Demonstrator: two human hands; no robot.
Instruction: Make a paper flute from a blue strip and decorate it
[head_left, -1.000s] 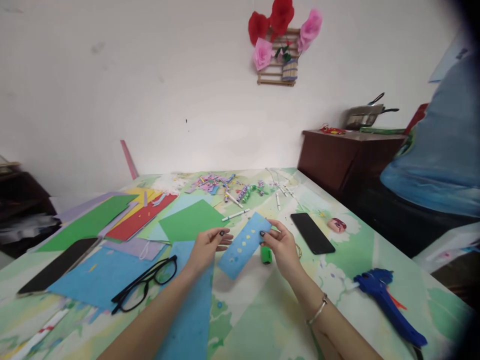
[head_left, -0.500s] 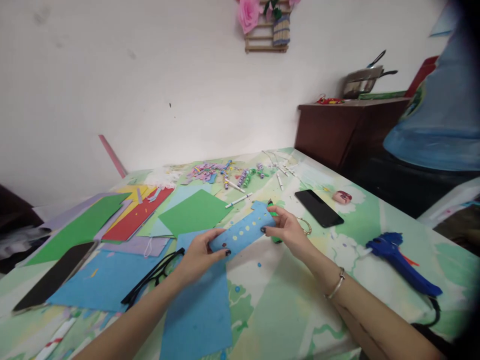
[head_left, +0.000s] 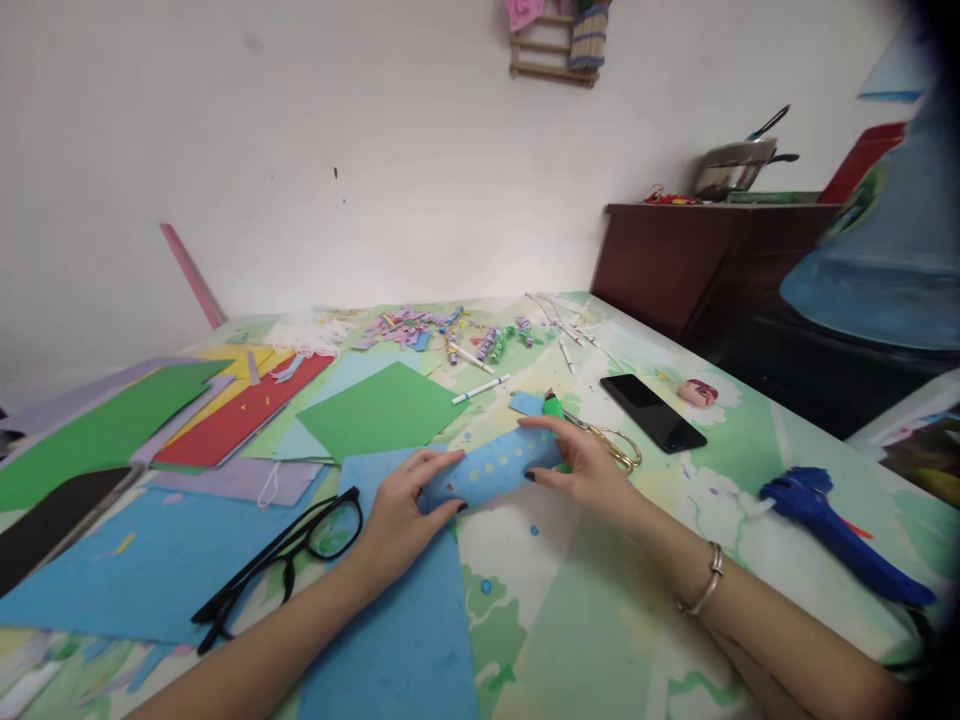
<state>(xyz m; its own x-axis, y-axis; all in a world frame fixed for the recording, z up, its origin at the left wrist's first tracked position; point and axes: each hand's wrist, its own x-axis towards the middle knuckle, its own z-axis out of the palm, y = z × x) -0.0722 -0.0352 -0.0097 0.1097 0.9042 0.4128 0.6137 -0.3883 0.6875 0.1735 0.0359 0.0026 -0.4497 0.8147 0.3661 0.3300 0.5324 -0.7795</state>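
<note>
A blue paper strip (head_left: 491,467) with yellow dots is curled into a roll just above the table (head_left: 570,620). My left hand (head_left: 405,505) is closed round its left end. My right hand (head_left: 581,465) is closed round its right end, a bangle on that wrist. A green marker (head_left: 553,407) and gold-handled scissors (head_left: 616,447) lie just behind my right hand. A large blue sheet (head_left: 405,620) lies under my left forearm.
Black glasses (head_left: 289,550) lie to the left. Green (head_left: 379,410), red (head_left: 240,415) and blue sheets cover the left side. A black phone (head_left: 652,412), a blue glue gun (head_left: 840,530), pens and paper scraps sit around. A person in blue (head_left: 885,260) is at the right.
The flat blue strip has been curled into a roll between both hands and lowered toward the table. The camera tilted down.
</note>
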